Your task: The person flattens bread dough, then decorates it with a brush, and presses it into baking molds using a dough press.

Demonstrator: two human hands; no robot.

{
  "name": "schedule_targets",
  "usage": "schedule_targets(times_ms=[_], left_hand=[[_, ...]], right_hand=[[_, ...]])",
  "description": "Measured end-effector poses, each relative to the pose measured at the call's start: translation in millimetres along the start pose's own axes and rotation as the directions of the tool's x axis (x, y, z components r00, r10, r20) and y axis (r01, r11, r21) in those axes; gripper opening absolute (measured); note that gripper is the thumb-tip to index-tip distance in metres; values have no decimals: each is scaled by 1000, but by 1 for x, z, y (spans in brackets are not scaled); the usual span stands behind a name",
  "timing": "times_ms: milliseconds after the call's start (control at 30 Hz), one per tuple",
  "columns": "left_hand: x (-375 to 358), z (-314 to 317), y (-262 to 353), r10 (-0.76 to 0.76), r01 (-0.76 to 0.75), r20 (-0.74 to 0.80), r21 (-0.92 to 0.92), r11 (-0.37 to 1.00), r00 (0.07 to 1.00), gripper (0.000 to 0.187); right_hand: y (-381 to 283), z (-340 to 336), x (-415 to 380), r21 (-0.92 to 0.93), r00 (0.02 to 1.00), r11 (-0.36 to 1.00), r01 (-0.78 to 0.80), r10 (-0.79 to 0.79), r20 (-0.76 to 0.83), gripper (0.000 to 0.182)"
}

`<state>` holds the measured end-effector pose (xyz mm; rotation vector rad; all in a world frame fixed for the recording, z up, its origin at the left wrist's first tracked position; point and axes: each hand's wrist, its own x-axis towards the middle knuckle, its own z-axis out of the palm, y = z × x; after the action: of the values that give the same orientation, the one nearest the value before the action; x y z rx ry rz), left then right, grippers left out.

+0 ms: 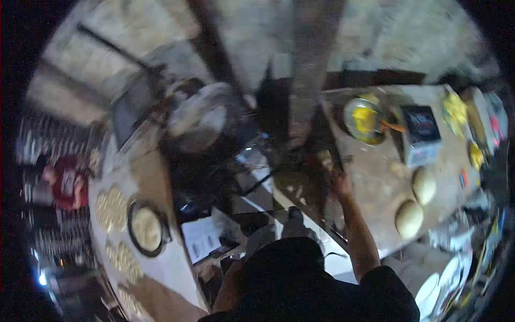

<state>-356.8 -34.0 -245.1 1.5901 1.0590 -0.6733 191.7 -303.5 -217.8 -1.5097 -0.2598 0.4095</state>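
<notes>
My right hand point(340, 184) reaches forward to the near-left edge of the wooden table point(370, 214) on my right. Motion smears its fingers, and I cannot tell whether they grip anything. Past it on that table stands a bowl point(365, 121) with something yellow in it. Two pale round dough pieces point(409, 219) lie to the right of my forearm. Of my left arm only part of the forearm point(228, 287) shows beside my body; the hand itself is hidden.
On the left table point(179, 268) a dark round pan point(147, 228) holds a pale flat disc, beside several flat bumpy pieces point(111, 208). A dark-topped box point(421, 134) stands on the right table. White buckets point(429, 292) are below right. A person in red point(70, 185) is far left.
</notes>
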Motion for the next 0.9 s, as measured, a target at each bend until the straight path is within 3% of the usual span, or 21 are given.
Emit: schedule_targets(times_ms=[100, 200, 300, 367, 400, 433, 467, 500, 533, 600, 667, 733, 767, 800, 833, 867, 900], left_hand=[[-4, -11, -4, -63, 64, 15, -91, 994, 998, 38], [16, -32, -3, -18, 16, -10, -188, 982, 1000, 40], [64, -55, 5, 140, -146, -44, -359, 922, 989, 42], [83, -58, 31, 210, -219, -72, -474, 853, 975, 44], [78, -58, 44, 189, -205, -84, -489, 848, 978, 45], [61, -59, 74, 167, -192, -95, -504, 842, 981, 46], [39, -59, 113, 145, -179, -106, -520, 835, 984, 48], [31, -68, 111, 175, -193, -83, -480, 856, 981, 49], [25, -76, 107, 204, -209, -60, -440, 873, 977, 50], [8, -99, 84, 209, -224, -81, -381, 897, 975, 52], [-18, -125, 46, 149, -217, -203, -375, 901, 968, 54], [-51, -138, 7, 181, -395, -408, -536, 746, 895, 53], [-84, -146, 7, 94, -408, -458, -657, 634, 884, 52], [-115, -153, 6, 7, -439, -504, -746, 500, 864, 52], [-135, -152, -8, -40, -491, -566, -745, 451, 823, 50], [-151, -149, -22, -83, -537, -616, -737, 410, 783, 49], [-160, -147, -37, -116, -579, -657, -723, 377, 745, 48]], right_hand=[[-80, -58, 24, 228, 970, 953, -198, 224, -96, 40], [-134, -50, 43, 676, 887, 686, -270, 451, -104, 44], [-71, -21, 43, 378, 944, 866, -329, 318, 92, 46], [-114, 56, 15, 310, 844, 794, -522, 430, 320, 45], [-103, 97, 1, 72, 830, 847, -527, 494, 257, 47], [-75, 136, -18, -14, 849, 929, -370, 345, 399, 45], [-20, 177, -30, -425, 680, 872, -244, 466, 566, 45], [-8, 212, -45, -514, 544, 846, -141, 500, 674, 46], [0, 249, -60, -559, 392, 829, -11, 518, 761, 48], [-50, 327, -92, -377, 250, 926, 0, 365, 897, 51], [-84, 419, -113, -353, 99, 924, 149, 341, 935, 51], [-89, 490, -122, -238, 120, 963, 125, 224, 967, 43], [-49, 529, -131, -263, 335, 965, -17, 253, 907, 39], [-35, 555, -132, -221, 389, 974, -59, 226, 893, 37], [-22, 581, -133, -174, 441, 980, -95, 198, 875, 34], [-75, 603, -145, -339, 406, 872, -353, 469, 784, 35], [-42, 622, -153, -202, 412, 762, -615, 529, 742, 36]])
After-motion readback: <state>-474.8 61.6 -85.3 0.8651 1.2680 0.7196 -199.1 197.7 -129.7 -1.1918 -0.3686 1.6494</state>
